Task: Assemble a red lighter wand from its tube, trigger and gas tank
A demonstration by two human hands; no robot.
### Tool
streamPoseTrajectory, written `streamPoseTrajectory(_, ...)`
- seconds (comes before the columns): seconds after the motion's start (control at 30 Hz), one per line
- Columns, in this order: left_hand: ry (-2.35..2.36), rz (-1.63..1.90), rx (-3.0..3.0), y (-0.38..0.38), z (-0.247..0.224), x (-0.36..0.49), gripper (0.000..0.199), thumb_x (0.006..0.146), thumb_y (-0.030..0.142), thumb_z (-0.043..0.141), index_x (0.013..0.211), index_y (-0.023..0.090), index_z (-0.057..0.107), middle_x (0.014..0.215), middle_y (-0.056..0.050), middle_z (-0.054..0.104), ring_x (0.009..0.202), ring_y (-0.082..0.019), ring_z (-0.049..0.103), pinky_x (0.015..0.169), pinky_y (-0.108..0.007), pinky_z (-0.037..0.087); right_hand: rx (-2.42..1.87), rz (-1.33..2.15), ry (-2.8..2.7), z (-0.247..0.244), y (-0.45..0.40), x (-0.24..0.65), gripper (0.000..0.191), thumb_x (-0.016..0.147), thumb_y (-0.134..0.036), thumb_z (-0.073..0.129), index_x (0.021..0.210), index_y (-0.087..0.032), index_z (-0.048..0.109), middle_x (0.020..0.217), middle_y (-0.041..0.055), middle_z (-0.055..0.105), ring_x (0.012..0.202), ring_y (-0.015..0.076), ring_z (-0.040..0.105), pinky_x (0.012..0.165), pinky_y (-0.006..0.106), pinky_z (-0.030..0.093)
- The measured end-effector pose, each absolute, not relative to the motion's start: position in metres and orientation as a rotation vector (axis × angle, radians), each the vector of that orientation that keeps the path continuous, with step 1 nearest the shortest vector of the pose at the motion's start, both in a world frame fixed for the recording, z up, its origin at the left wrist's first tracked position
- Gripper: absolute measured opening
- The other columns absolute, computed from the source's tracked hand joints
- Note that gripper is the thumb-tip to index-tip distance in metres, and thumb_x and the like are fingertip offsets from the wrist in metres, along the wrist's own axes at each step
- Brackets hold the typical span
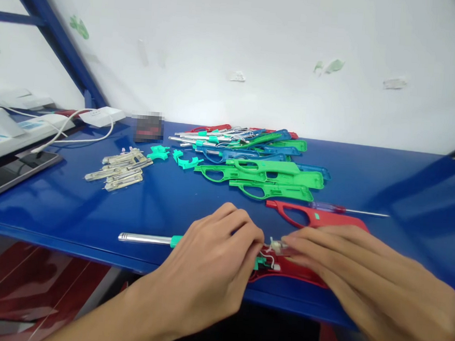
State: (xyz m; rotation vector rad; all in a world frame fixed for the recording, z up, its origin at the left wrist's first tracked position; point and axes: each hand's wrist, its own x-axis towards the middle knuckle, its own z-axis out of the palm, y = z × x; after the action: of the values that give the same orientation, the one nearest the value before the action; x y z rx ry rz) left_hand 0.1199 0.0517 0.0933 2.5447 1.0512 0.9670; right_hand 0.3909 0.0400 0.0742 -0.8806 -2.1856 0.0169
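Note:
At the table's front edge lies an opened red lighter body (302,273), its inside facing up, with a metal barrel (145,238) and teal collar pointing left. My left hand (217,263) is closed over the front of this lighter, its fingertips beside a thin white tube (268,257); their exact grip is hidden. My right hand (375,279) pinches a clear fuel tank (279,247) by its body, the valve end facing left above the red body. Just behind my right hand lie a red half shell (341,220) and a screwdriver (349,210).
Green half shells (273,191) and a pile of barrels and blue parts (252,151) lie farther back. Clear fuel tanks (122,171) and teal plastic pieces (187,161) sit left of them. A phone (25,172), cables and a white adapter (102,116) are at far left.

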Motion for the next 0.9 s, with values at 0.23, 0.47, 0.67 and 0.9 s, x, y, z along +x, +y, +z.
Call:
streamPoseTrajectory(0.23,1.051,0.954,2.543,0.051,0.0935,0.1197,0.018,0.11,0.009,0.057,0.101,0.014,0.071,0.097,-0.007,0.071,0.089,-0.023,0.06,0.078,-0.038,0.056,-0.872,-0.032,-2.221,0.0709,0.0382,0.3924,0.063,0.112,-0.011,0.047,0.165,-0.045,0.055,0.134,-0.0054,0.084,0.116,0.0235,0.083,0.106,0.043,0.067)
streamPoseTrajectory(0.47,1.042,0.971,2.555,0.0513,0.094,0.1204,0.017,0.109,0.007,0.057,0.102,0.013,0.072,0.097,-0.008,0.071,0.089,-0.023,0.06,0.077,-0.039,0.057,-0.901,-0.005,-2.182,0.0725,0.0404,0.3905,0.048,0.114,-0.021,0.049,0.15,-0.043,0.071,0.125,-0.0028,0.088,0.108,0.026,0.086,0.097,0.043,0.072)
streamPoseTrajectory(0.67,1.029,0.982,2.559,0.0498,0.0938,0.1199,0.018,0.109,0.007,0.056,0.102,0.012,0.072,0.096,-0.008,0.072,0.088,-0.022,0.061,0.077,-0.038,0.056,-0.915,0.0,-2.193,0.0743,0.0393,0.3907,0.048,0.112,-0.021,0.054,0.15,-0.043,0.071,0.125,-0.0025,0.088,0.108,0.026,0.086,0.099,0.044,0.072)
streamPoseTrajectory(0.9,1.024,0.981,2.561,0.0516,0.0945,0.1209,0.017,0.109,0.007,0.057,0.101,0.013,0.071,0.096,-0.007,0.072,0.087,-0.022,0.061,0.077,-0.039,0.055,-0.897,0.004,-2.201,0.072,0.0393,0.3925,0.052,0.112,-0.017,0.05,0.154,-0.043,0.068,0.129,-0.0041,0.086,0.11,0.0251,0.086,0.1,0.043,0.071)
